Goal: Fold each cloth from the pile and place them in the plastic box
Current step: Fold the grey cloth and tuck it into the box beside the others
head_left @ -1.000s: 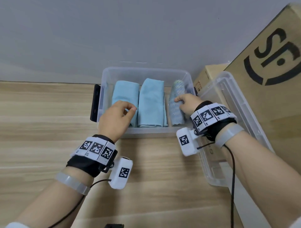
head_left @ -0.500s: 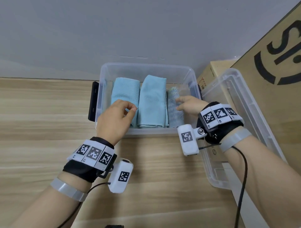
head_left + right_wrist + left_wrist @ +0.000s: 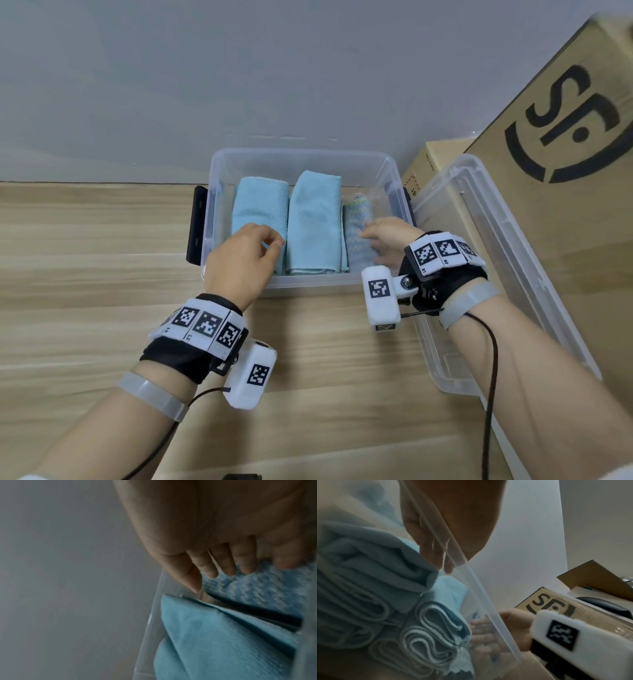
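Note:
A clear plastic box (image 3: pixel 301 154) stands on the wooden table and holds three folded cloths side by side. Two are plain light blue, the left cloth (image 3: pixel 260 205) and the middle cloth (image 3: pixel 315 219). A blue-and-white patterned cloth (image 3: pixel 358 219) lies along the right wall. My right hand (image 3: pixel 387 236) rests on the patterned cloth (image 3: pixel 257 588) with its fingers (image 3: pixel 228 561) stretched down onto it. My left hand (image 3: pixel 243 260) hovers over the box's near left corner, its fingers loosely curled and holding nothing. The left wrist view shows the cloths' folded ends (image 3: pixel 368 574) through the box wall.
The box's clear lid (image 3: pixel 496 257) leans against a large printed cardboard carton (image 3: pixel 565 154) to the right. A smaller cardboard box (image 3: pixel 431 161) stands behind it. A grey wall runs close behind the box. Bare wooden table (image 3: pixel 85 274) lies left and in front.
My right hand has slid a little toward the near end of the patterned cloth, which now lies lower in the box. My left hand has hardly moved.

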Motion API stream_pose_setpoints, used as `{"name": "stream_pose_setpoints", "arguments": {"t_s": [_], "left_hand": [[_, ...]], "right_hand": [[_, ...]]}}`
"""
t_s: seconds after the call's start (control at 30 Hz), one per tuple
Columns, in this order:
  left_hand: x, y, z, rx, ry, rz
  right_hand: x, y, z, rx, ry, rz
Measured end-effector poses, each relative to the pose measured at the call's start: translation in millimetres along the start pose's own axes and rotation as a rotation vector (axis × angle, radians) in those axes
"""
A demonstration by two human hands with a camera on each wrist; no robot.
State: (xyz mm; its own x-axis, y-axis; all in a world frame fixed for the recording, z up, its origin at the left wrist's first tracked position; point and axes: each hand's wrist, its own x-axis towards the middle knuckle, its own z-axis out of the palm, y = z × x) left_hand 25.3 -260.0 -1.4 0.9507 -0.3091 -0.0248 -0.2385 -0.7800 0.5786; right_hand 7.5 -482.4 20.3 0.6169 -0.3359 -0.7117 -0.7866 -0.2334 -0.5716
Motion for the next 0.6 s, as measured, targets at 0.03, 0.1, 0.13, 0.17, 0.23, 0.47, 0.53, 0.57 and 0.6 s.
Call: {"name": "stream_pose_setpoints", "arguments": {"t_s": [0.03, 0.1, 0.13, 0.17, 0.23, 0.47, 0.53, 0.57, 0.6], "left_hand": [[-0.8, 0.6, -1.1, 0.003, -0.001, 0.008], [-2.8, 1.9, -3.5, -0.028, 0.006, 0.018], [-3.7, 2.4, -4.6, -0.068, 0.010, 0.021], [-5.0, 2.1, -6.0, -0.127, 0.013, 0.022], [-8.3, -0.5, -10.1, -0.271, 0.029, 0.037], [-27.0, -26.4, -28.6, -0.014, 0.248, -0.071], [-32.7, -29.4, -28.3, 0.015, 0.145, -0.195], [-34.7, -30.9, -26.6, 0.005, 0.081, -0.237], [-36.2, -32.9, -24.3, -0.009, 0.023, -0.259]], "right_hand": [[-9.1, -0.6, -3.0, 0.087, 0.019, -0.048], [-31.8, -1.3, -6.9, 0.183, 0.069, -0.216], [-44.5, -0.6, -7.6, 0.211, 0.110, -0.311], [-58.4, 0.6, -6.8, 0.227, 0.159, -0.389], [-83.3, 6.2, -6.8, 0.187, 0.288, -0.514], [-127.4, 43.6, -26.9, -0.453, 0.998, -0.354], [-129.1, 51.9, -29.2, -0.505, 0.973, -0.206], [-129.5, 53.7, -29.5, -0.533, 0.951, -0.160], [-130.0, 53.9, -30.0, -0.559, 0.938, -0.132]]}}
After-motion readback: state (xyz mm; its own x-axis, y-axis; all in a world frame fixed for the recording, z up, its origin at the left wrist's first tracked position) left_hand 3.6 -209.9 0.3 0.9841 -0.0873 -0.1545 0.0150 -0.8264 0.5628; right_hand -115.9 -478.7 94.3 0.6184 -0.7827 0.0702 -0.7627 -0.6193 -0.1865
